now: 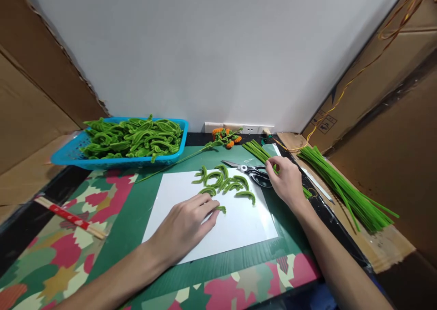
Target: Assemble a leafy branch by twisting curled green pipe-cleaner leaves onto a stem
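Observation:
My left hand point(194, 221) is closed in a pinch over the white sheet point(252, 228). A short green fuzzy pipe cleaner piece point(221, 209) sticks out from its fingertips. Several curled green pipe cleaner pieces point(215, 179) lie on the paper just beyond. My right hand point(286, 178) is on a bundle of long green pipe cleaners point(256, 150), its thumb and fingers pinched together on the stems; how many it grips is hidden. Beside that hand lie scissors point(252, 170) with black handles, blades spread and pointing left.
A blue basket point(119, 164) heaped with curled green pieces stands back left. Near it lies an orange-flowered stem point(221, 139). To the right are a larger bundle of green pipe cleaners point(348, 191) and a thin blade-like tool point(319, 185). Wrapped chopsticks point(71, 216) lie left. Cardboard walls flank the table.

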The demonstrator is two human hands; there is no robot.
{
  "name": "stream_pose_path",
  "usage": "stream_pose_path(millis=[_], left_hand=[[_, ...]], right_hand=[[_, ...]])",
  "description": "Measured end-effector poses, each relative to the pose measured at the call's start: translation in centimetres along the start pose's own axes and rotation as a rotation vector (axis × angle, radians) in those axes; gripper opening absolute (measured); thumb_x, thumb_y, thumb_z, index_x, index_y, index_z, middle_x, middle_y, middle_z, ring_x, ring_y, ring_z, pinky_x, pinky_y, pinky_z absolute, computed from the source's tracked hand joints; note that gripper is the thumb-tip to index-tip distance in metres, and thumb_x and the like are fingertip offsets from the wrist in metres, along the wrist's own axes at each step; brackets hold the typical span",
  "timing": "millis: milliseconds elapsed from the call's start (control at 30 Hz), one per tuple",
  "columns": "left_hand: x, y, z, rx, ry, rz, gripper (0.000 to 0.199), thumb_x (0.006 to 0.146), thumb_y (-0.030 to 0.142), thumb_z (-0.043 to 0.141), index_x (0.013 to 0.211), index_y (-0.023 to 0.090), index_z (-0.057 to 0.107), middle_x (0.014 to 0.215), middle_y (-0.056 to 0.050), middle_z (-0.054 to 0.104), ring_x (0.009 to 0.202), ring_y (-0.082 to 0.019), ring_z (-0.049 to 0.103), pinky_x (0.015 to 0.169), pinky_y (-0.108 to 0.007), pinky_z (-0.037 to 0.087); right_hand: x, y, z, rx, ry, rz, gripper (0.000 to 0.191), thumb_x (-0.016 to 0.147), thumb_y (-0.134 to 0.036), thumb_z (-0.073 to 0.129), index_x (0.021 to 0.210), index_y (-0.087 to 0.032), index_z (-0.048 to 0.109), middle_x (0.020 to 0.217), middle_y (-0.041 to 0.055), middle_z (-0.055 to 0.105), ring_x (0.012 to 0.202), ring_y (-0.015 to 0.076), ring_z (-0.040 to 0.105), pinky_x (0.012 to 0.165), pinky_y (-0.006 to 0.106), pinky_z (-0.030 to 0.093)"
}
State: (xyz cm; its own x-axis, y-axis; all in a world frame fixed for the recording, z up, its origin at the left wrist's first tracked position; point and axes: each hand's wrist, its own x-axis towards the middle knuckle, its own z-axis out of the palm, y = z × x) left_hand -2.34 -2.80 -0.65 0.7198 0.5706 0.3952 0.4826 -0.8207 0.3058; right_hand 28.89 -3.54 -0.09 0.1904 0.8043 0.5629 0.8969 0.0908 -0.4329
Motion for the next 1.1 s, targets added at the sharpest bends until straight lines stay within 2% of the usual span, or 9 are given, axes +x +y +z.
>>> stream_pose_path(millis=[133,300,667,900,1100], left_hand=[[0.0,-0.1,0.3,-0.004,-0.007,-0.002,0.016,0.106,0.02,0.059,0.109,0.021,0.074,0.096,-0.003,0.072,0.085,-0.021,0.072,0.072,-0.031,0.049],[-0.2,-0.7,1.0,0.005,0.035,0.011,0.014,0.107,0.025,0.059,0.107,0.022,0.073,0.094,-0.002,0.072,0.08,-0.021,0.07,0.068,-0.032,0.046],[-0.3,-0.1,0.9,-0.034,-0.011,-0.049,0.019,0.109,0.03,0.058,0.108,0.02,0.074,0.098,-0.003,0.073,0.087,-0.023,0.072,0.075,-0.035,0.05],[-0.2,0.1,0.7,-0.075,0.002,-0.061,0.024,0.11,0.021,0.05,0.104,0.019,0.073,0.092,-0.002,0.068,0.08,-0.02,0.067,0.072,-0.034,0.046],[-0.1,0.1,0.6,-0.094,-0.003,-0.071,0.025,0.11,0.019,0.048,0.1,0.019,0.071,0.09,-0.002,0.067,0.079,-0.019,0.065,0.071,-0.034,0.043]], right_hand=[[0.6,2.1,0.1,-0.111,-0.056,0.068,0.015,0.096,-0.022,0.058,0.098,-0.02,0.073,0.099,0.0116,0.075,0.095,0.0301,0.062,0.084,0.038,0.043],[0.9,3.8,-0.5,-0.256,-0.108,0.099,0.024,0.099,-0.025,0.053,0.111,-0.018,0.072,0.106,0.0145,0.074,0.096,0.0314,0.06,0.085,0.04,0.042],[0.7,4.9,-0.7,-0.352,-0.26,0.148,0.019,0.098,-0.031,0.059,0.093,-0.021,0.074,0.099,0.0104,0.075,0.093,0.0296,0.062,0.079,0.037,0.037],[0.6,5.0,-0.8,-0.377,-0.271,0.171,0.018,0.096,-0.036,0.067,0.092,-0.021,0.076,0.105,0.0123,0.076,0.099,0.0322,0.065,0.081,0.038,0.039],[0.3,5.4,-0.5,-0.361,-0.267,0.164,0.017,0.094,-0.036,0.068,0.085,-0.022,0.069,0.102,0.0122,0.074,0.098,0.0324,0.063,0.082,0.039,0.04]])
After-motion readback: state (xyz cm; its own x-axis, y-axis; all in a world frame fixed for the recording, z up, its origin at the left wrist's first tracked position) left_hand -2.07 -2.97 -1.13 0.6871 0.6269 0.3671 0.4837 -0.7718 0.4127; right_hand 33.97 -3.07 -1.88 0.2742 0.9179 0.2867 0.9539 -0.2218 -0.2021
